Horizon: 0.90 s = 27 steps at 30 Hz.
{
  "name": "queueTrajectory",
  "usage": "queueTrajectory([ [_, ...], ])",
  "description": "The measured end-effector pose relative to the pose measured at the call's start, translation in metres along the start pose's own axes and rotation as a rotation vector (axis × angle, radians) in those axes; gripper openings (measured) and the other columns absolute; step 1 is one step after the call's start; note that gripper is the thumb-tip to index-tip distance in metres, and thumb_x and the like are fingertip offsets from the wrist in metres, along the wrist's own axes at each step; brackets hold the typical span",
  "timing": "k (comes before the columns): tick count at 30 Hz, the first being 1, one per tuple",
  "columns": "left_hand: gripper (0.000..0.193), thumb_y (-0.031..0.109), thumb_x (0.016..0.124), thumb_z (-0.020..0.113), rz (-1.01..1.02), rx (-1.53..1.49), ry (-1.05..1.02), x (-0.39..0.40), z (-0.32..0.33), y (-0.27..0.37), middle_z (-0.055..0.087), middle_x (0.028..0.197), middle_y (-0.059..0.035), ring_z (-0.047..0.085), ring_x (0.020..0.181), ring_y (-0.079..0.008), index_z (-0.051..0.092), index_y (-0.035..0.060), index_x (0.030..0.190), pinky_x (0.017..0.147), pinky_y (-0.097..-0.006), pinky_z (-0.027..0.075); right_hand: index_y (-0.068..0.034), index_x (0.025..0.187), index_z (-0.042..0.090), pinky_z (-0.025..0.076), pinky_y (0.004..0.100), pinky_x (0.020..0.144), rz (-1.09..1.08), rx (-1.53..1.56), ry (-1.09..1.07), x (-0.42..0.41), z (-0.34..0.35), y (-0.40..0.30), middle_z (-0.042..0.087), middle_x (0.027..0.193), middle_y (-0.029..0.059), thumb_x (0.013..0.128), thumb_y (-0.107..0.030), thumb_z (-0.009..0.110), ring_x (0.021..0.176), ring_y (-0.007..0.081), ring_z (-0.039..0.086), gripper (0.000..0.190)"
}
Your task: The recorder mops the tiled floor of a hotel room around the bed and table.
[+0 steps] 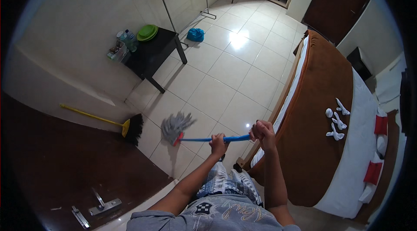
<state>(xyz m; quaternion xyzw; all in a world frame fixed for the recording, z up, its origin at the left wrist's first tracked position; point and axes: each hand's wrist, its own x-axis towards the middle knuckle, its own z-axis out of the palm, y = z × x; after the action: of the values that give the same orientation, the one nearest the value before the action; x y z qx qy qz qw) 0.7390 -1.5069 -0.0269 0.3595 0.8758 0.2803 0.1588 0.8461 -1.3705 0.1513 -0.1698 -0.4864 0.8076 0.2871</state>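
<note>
A string mop with a grey head [175, 127] and a red socket reaches out to the left over the pale floor tiles. My left hand [219, 144] grips its blue handle [239, 138] partway along. Higher up, my right hand [263, 134] is closed around the handle's end, beside the bed's edge. The strands fan out away from me, and I cannot tell whether they all touch the floor. Left of the mop head, a broom with black bristles [134, 129] and a yellow handle [91, 114] leans by the dark brown door [75, 162].
A bed with a brown cover [312, 153] and folded white towels [335, 126] fills the right side. Along the left wall stands a black table [153, 52] with green plates [147, 32] and bottles [130, 40]. Beyond are a blue plastic bag [195, 35] and a metal clothes rack [167, 8].
</note>
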Motion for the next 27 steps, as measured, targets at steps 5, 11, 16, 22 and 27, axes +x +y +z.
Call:
queueTrajectory([
  [5,0.028,0.033,0.074,0.064,0.026,-0.301,0.289,-0.029,0.054,0.009,0.052,0.069,-0.0076,0.047,0.076,-0.0284,0.051,0.0086,0.067,0.072,-0.039,0.033,-0.011,0.053,0.033,0.024,0.0229,0.043,0.158,0.027,-0.016,-0.032,-0.012,-0.004,0.028,0.045,-0.0035,0.087,-0.02,0.043,0.039,0.0075,0.026,0.037],
  [11,0.025,0.023,0.073,0.067,0.22,-0.461,0.401,-0.02,0.063,0.092,0.051,0.065,-0.0059,0.049,0.067,-0.0258,0.049,0.0079,0.065,0.068,-0.0356,0.034,-0.008,0.053,0.035,0.024,0.0232,0.043,-0.2,-0.268,-0.002,-0.076,-0.021,-0.063,0.032,0.047,-0.0015,0.087,-0.022,0.045,0.043,0.0066,0.029,0.038],
  [16,0.034,0.024,0.077,0.063,0.398,-0.406,0.044,-0.018,0.061,0.116,0.049,0.064,-0.0132,0.05,0.067,-0.0305,0.043,0.0035,0.059,0.061,-0.0386,0.039,-0.004,0.052,0.036,0.021,0.0234,0.04,-0.317,-0.444,-0.046,-0.107,-0.04,-0.07,0.032,0.047,0.0005,0.086,-0.022,0.045,0.041,0.0067,0.029,0.04],
  [22,0.034,0.029,0.078,0.061,0.192,-0.36,0.096,-0.067,0.065,0.122,0.051,0.068,-0.0141,0.051,0.074,-0.0331,0.048,0.0028,0.061,0.064,-0.0408,0.042,-0.008,0.052,0.03,0.018,0.0215,0.035,-0.221,-0.173,-0.074,-0.125,-0.044,-0.073,0.027,0.045,-0.0031,0.088,-0.019,0.043,0.038,0.0045,0.026,0.039],
  [27,0.032,0.028,0.075,0.063,0.057,-0.279,0.145,-0.121,0.061,0.129,0.052,0.069,-0.0157,0.051,0.073,-0.0348,0.048,0.0029,0.062,0.064,-0.0413,0.04,-0.008,0.055,0.033,0.019,0.0207,0.033,-0.047,0.031,-0.133,-0.122,-0.054,-0.09,0.027,0.045,-0.0033,0.088,-0.015,0.043,0.036,0.0045,0.025,0.035],
])
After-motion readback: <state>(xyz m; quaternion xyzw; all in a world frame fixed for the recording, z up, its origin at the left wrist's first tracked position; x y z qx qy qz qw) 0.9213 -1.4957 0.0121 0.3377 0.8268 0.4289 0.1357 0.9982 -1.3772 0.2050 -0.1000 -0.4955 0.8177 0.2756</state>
